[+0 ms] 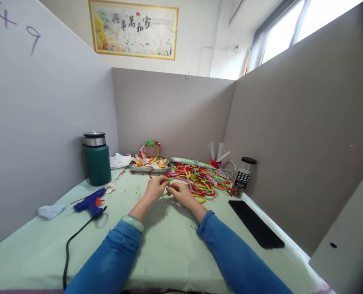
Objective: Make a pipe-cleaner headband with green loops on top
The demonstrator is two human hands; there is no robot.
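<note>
Near the middle of the table my left hand (156, 188) and my right hand (180, 192) meet, fingertips almost touching. Both are closed in a pinch on a thin green fuzzy stem (170, 180) that looks like a pipe cleaner. Part of it curls below the fingers, and my fingers hide the rest. Just beyond my right hand lies a tangled heap of coloured pipe cleaners (200, 177), red, green, pink and yellow. Behind my left hand, a ring of wound pipe cleaners with a green knot (150, 149) stands over a metal tray (150, 170) of small pieces.
On the left stand a green flask (97, 161) and a blue glue gun (91, 203) with a trailing cord, beside a crumpled tissue (50, 210). To the right are a black flat slab (255, 223), a black-lidded jar (243, 176) and a red cup of white sticks (215, 163). Grey partitions enclose the table.
</note>
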